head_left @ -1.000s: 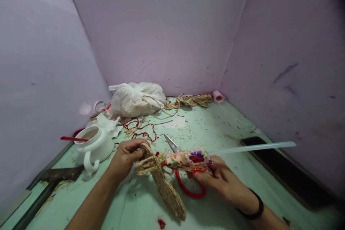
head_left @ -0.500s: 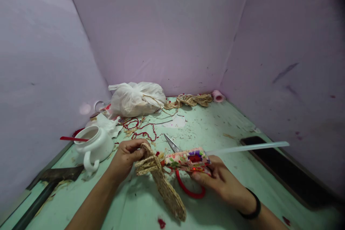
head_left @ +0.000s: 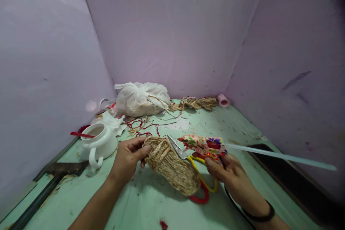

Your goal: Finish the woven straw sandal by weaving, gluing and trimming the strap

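Observation:
My left hand point(head_left: 132, 154) pinches the strapped end of a small woven straw slipper point(head_left: 175, 170), whose sole slants down to the right. My right hand point(head_left: 229, 172) is wrapped around the handle of a glue gun point(head_left: 205, 147) covered in flowered cloth. A long translucent glue stick point(head_left: 280, 156) juts from the gun's back, and its orange-red nozzle points left, apart from the slipper. Scissors point(head_left: 178, 148) with red and yellow handles lie on the table, partly hidden behind the slipper and the gun.
A white pot point(head_left: 101, 142) holding a red stick stands at left, near a hammer point(head_left: 61, 170). Behind are a tied white plastic bag point(head_left: 142, 100), red yarn point(head_left: 137, 124), braided straw pieces point(head_left: 199, 102) and a pink spool point(head_left: 223, 100). A dark flat slab point(head_left: 291, 183) lies at right.
The glue gun has moved right and away from the slipper. My left hand has turned the slipper, so its broad side now shows, and the scissors' yellow handle has come into sight.

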Demonstrator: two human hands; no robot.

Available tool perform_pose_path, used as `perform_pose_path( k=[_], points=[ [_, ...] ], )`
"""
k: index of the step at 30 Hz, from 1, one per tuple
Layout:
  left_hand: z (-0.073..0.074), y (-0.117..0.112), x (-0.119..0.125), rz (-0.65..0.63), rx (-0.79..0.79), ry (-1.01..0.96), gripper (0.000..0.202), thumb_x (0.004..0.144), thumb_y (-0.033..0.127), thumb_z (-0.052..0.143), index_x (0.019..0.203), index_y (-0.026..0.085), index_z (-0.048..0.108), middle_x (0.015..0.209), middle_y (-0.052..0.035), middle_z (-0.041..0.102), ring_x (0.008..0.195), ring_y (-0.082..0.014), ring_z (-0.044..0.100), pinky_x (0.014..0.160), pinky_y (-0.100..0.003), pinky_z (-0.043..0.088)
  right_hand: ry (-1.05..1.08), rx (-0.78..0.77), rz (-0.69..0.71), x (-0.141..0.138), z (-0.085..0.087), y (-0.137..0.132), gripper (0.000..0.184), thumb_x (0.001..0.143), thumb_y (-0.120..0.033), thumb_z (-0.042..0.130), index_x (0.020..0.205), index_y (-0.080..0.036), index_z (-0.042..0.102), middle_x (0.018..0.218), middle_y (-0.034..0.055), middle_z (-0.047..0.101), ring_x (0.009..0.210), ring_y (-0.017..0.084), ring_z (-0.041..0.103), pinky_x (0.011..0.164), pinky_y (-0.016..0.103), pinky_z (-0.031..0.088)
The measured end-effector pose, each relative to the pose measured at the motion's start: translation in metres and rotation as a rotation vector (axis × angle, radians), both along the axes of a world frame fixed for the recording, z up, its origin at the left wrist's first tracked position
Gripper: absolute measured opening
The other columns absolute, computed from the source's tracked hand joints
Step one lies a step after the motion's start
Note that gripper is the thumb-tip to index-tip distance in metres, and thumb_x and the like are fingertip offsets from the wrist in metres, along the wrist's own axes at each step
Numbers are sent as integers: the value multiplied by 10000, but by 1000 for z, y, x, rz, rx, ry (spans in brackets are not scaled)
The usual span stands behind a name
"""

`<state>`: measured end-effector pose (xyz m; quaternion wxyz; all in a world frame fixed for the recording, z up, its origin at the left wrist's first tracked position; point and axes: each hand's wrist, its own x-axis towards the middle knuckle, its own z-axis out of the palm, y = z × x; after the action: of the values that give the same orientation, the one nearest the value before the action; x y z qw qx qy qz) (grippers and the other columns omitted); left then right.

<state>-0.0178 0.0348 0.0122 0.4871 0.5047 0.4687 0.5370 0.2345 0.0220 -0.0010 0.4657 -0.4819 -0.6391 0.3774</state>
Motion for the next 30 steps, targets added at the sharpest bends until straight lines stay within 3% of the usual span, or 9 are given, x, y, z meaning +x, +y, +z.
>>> perform_pose_path(
  k=[5, 8, 10, 12, 15, 19, 24, 30],
  points=[
    [7, -13, 17, 167, 50, 171, 231, 630, 267, 662, 798, 110, 682, 602, -10, 614, 359, -70, 446, 334, -199, 407, -4, 48, -124, -8, 1, -4, 298, 742, -426, 561, 556, -194, 574, 458, -12, 485, 416, 126, 428, 405, 238, 390],
    [6, -20, 23, 245, 149, 301, 164, 665, 241, 620, 763, 123, 678, 645, -17, 620, 376, -71, 456, 329, -187, 396, 29, 90, -51, -13, 3, -6, 249, 759, -418, 557, 717, -192, 653, 623, 45, 632, 624, 207, 585, 603, 298, 503],
    [4, -23, 24, 283, 244, 378, 132, 696, 210, 589, 765, 135, 673, 674, -19, 623, 410, -77, 479, 343, -179, 400, 24, 89, 21, -17, 5, -10, 257, 769, -410, 555, 811, -187, 675, 726, 64, 671, 743, 235, 612, 704, 320, 508],
    [4, -26, 24, 312, 337, 445, 125, 720, 183, 567, 787, 147, 666, 698, -20, 628, 460, -91, 519, 375, -176, 422, -10, 53, 23, -21, 6, -17, 275, 771, -418, 559, 825, -179, 683, 728, 58, 670, 711, 224, 614, 662, 293, 514],
    [5, -29, 23, 349, 481, 547, 124, 735, 139, 552, 803, 162, 654, 723, -20, 642, 547, -108, 569, 435, -169, 451, -72, 40, -93, -28, 10, -26, 310, 748, -455, 579, 793, -170, 692, 657, 44, 646, 645, 205, 601, 593, 261, 509],
    [9, -32, 24, 372, 618, 620, 165, 725, 83, 548, 822, 173, 647, 727, -19, 653, 606, -118, 587, 486, -172, 457, -68, 98, -52, -34, 19, -31, 395, 748, -461, 575, 1004, -175, 665, 669, 43, 661, 583, 185, 591, 539, 236, 509],
    [8, -34, 23, 340, 622, 591, 211, 732, 78, 535, 883, 174, 648, 744, -38, 654, 625, -135, 584, 515, -203, 460, -145, 153, -2, -36, 27, -29, 413, 776, -457, 528, 1061, -181, 645, 570, 20, 633, 453, 158, 538, 418, 216, 466],
    [6, -35, 22, 308, 660, 582, 197, 734, 66, 527, 870, 160, 634, 749, -59, 644, 645, -143, 574, 548, -225, 459, -196, 176, 0, -33, 31, -26, 373, 779, -439, 539, 1000, -169, 671, 608, 37, 664, 505, 172, 575, 475, 224, 489]
  ],
)
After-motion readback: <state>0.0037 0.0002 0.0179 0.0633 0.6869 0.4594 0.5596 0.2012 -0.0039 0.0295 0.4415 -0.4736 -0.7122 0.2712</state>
